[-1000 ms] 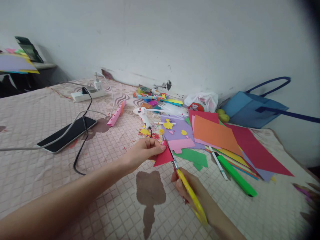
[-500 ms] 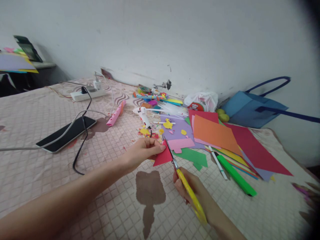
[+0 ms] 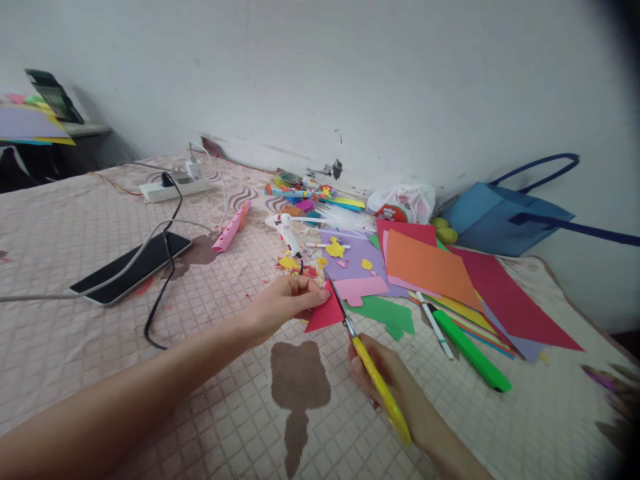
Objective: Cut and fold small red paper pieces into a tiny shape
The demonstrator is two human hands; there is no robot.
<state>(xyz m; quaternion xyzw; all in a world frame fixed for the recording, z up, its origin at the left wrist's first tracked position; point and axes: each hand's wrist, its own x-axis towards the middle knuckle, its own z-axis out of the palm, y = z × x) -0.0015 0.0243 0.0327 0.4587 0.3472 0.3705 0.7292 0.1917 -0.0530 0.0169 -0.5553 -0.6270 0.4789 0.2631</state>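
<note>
My left hand (image 3: pixel 285 303) pinches a small piece of red paper (image 3: pixel 325 315) just above the quilted pink bedspread (image 3: pixel 75 347). In my right hand (image 3: pixel 395 387) are yellow-handled scissors (image 3: pixel 367 363), their blades at the right edge of the red piece. Beyond them lie a pink scrap (image 3: pixel 360 289) and a green scrap (image 3: pixel 387 313) on the cover.
Coloured paper sheets (image 3: pixel 435 267), a green marker (image 3: pixel 473 357) and a white pen (image 3: pixel 434 325) lie right. A glue gun (image 3: pixel 287 230), paper bits and pens sit by the wall. A phone (image 3: pixel 133 267), cables, a power strip (image 3: pixel 173 190) left; blue bag (image 3: pixel 505 217) far right.
Almost nothing differs: the view has drifted very slightly, and both hands stay in place with the scissors at the red paper.
</note>
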